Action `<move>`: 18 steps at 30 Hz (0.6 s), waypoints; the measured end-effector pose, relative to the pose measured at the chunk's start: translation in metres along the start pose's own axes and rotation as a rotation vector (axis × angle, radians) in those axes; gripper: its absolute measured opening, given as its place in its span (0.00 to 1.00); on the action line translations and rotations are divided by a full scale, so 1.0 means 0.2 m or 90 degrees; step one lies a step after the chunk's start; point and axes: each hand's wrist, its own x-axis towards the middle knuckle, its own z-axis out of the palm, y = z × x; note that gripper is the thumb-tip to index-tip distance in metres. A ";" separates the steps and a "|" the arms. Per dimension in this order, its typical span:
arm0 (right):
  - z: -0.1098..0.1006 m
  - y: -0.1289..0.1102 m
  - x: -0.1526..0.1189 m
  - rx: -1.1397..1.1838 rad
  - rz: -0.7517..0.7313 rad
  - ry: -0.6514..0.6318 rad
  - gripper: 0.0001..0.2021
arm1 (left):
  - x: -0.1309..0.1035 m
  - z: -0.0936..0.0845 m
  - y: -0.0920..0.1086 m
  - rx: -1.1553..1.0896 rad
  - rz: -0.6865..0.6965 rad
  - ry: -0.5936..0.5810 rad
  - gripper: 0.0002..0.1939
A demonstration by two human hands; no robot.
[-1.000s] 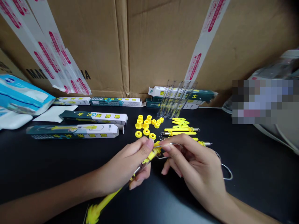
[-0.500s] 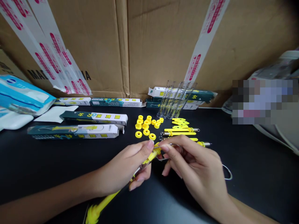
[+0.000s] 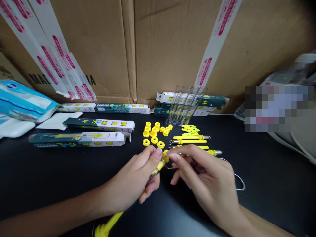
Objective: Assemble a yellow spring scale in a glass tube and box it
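My left hand (image 3: 138,174) is closed around a tube spring scale (image 3: 160,165) with yellow parts and a clear barrel. The scale slants from upper right to lower left, and its yellow lower end (image 3: 108,224) shows below my left forearm. At the upper end, my right hand (image 3: 207,181) pinches a thin metal wire hook (image 3: 170,168) between thumb and forefinger, close to my left thumb. My right fingers partly cover this wire. Another curved metal wire (image 3: 240,182) shows beyond the back of my right hand; whether the two are joined is hidden.
Behind my hands lie several yellow collars (image 3: 153,132), yellow rods with springs (image 3: 190,141) and small yellow pieces (image 3: 189,129). Clear tubes (image 3: 181,108) stand upright. Printed boxes (image 3: 79,140) lie left, beside a blue tissue pack (image 3: 27,102). A large carton (image 3: 158,49) forms the back.
The lower end of the spring scale has shifted slightly right and down, and my left hand has tilted a little. More of the curved wire shows behind my right hand. Both grips stay the same.
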 end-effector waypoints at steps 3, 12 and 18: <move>0.00 0.00 0.00 0.011 0.009 -0.004 0.05 | 0.00 0.00 0.01 0.002 -0.001 -0.003 0.25; 0.01 -0.01 0.00 0.028 0.018 -0.007 0.06 | 0.01 -0.01 0.01 0.013 0.002 -0.025 0.29; 0.01 -0.01 0.01 0.044 0.028 -0.009 0.06 | 0.00 -0.01 -0.01 0.022 0.006 -0.012 0.30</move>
